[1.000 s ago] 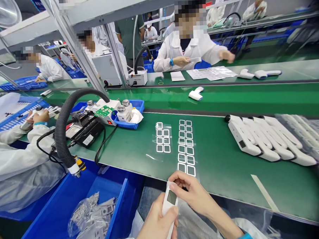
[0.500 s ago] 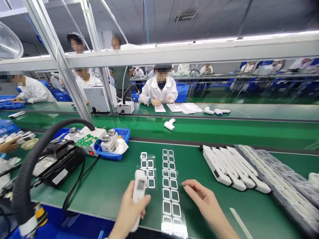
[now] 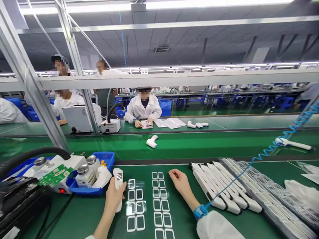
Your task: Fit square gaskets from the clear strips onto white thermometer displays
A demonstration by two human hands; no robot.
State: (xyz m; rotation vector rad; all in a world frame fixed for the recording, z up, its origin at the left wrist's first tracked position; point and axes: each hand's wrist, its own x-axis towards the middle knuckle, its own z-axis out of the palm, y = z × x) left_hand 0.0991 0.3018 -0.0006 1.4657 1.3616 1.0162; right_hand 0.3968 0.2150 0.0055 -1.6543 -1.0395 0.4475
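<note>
White thermometer [image 3: 118,181] gripped upright in left hand [image 3: 113,199] beside clear film [image 3: 135,205] of white frames; right hand [image 3: 181,181] open, empty on green tabletop [image 3: 82,221], free for next grasp.

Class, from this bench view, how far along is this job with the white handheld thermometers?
Apparently done: the sheet of white frame stickers lacks one frame in its top row, and a row of white thermometers lies to the right. In hand: the left hand grips one thermometer, while the right hand holds nothing. Left: a second sheet of frame stickers looks full.
</note>
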